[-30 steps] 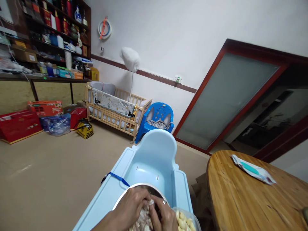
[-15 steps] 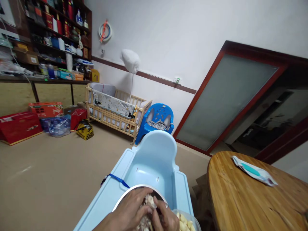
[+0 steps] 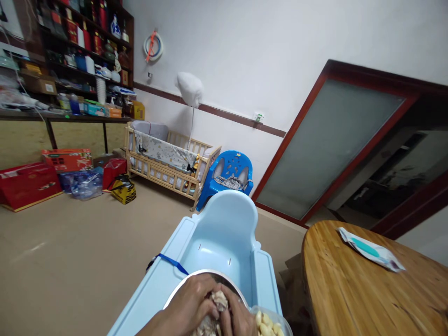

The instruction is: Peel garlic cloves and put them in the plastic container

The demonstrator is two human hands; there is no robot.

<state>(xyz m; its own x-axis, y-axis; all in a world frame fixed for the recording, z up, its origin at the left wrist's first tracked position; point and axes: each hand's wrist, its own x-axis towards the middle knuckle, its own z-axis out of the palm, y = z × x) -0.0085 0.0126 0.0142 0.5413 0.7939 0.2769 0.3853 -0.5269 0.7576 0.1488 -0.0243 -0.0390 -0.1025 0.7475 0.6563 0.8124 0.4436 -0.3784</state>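
Floor (image 3: 70, 252) of beige fills the room around a pale blue child's chair (image 3: 220, 233), the landmark here. Right of the chair stands a round wooden table (image 3: 350, 289), and on it, far from the chair, lies a white and teal packet (image 3: 371, 248). Beyond the chair, against the white wall, sit a wooden cot (image 3: 168, 158) and, closer in, a small blue plastic chair (image 3: 229, 172). Well to the left of the chair, red boxes (image 3: 28, 179) lie on the floor below dark shelves (image 3: 70, 51).

On the near end of the chair rests a metal bowl (image 3: 182, 284), its rim showing at the bottom edge of the view. Over the bowl the left hand (image 3: 191, 305) and the right hand (image 3: 240, 317) are pressed close together, fingers curled, pinching between them a head of garlic (image 3: 220, 301) with papery skin; more skins show just beneath it. Just right of the bowl, touching the right hand's side, a clear container (image 3: 271, 322) holds peeled cloves (image 3: 264, 323).
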